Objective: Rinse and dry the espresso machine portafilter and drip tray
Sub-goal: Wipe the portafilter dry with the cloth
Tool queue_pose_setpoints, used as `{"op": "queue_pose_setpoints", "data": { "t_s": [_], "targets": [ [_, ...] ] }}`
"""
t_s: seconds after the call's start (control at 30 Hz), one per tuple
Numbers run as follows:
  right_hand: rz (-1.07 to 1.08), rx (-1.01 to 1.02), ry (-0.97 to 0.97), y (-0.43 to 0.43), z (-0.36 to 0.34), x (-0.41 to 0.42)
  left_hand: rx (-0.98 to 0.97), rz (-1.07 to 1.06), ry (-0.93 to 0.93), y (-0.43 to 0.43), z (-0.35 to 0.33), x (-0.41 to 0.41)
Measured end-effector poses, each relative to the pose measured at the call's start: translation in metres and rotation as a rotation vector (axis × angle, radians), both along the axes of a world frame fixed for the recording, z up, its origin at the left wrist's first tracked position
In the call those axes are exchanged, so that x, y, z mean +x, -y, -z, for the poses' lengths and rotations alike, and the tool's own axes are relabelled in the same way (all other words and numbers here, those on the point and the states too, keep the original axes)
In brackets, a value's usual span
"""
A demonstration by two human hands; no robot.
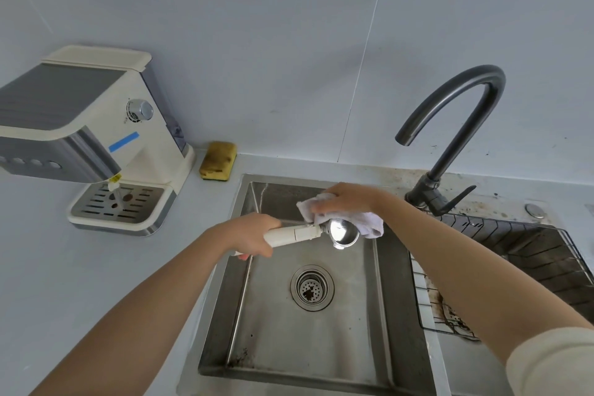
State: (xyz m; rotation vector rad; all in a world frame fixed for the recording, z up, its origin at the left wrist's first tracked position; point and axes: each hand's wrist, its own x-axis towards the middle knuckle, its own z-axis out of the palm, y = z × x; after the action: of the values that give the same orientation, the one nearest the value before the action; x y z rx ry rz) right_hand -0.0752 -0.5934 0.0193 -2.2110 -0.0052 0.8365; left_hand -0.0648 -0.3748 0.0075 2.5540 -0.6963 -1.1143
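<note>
Over the steel sink (pixel 379 325), my left hand (pixel 254 236) grips the cream handle of the portafilter (pixel 342 233), whose shiny metal basket points right. My right hand (pixel 345 199) presses a white cloth (pixel 371 222) against the far rim of that basket. The drip tray (pixel 119 207), with a slotted metal grate and brown coffee spots, sits in the base of the cream espresso machine (pixel 93 125) on the counter at left.
A dark gooseneck faucet (pixel 450 125) stands at the sink's back right, with no water running. A yellow sponge (pixel 218 160) leans at the wall. A wire rack (pixel 514 254) lies right of the sink. The drain strainer (pixel 311 288) holds coffee grounds.
</note>
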Motion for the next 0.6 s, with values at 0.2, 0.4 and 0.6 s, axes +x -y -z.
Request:
{"op": "queue_pose_setpoints", "data": {
  "t_s": [0.2,0.4,0.6],
  "targets": [
    [0.129,0.185,0.039,-0.002,0.000,-0.011,-0.041,-0.044,-0.032,-0.002,0.012,-0.008],
    [0.303,0.170,0.153,0.009,0.012,-0.009,-0.118,-0.165,-0.111,-0.005,0.020,-0.017],
    [0.595,0.401,0.074,0.008,0.016,-0.017,-0.211,-0.286,-0.163,-0.003,0.026,-0.023]
  ]
}}
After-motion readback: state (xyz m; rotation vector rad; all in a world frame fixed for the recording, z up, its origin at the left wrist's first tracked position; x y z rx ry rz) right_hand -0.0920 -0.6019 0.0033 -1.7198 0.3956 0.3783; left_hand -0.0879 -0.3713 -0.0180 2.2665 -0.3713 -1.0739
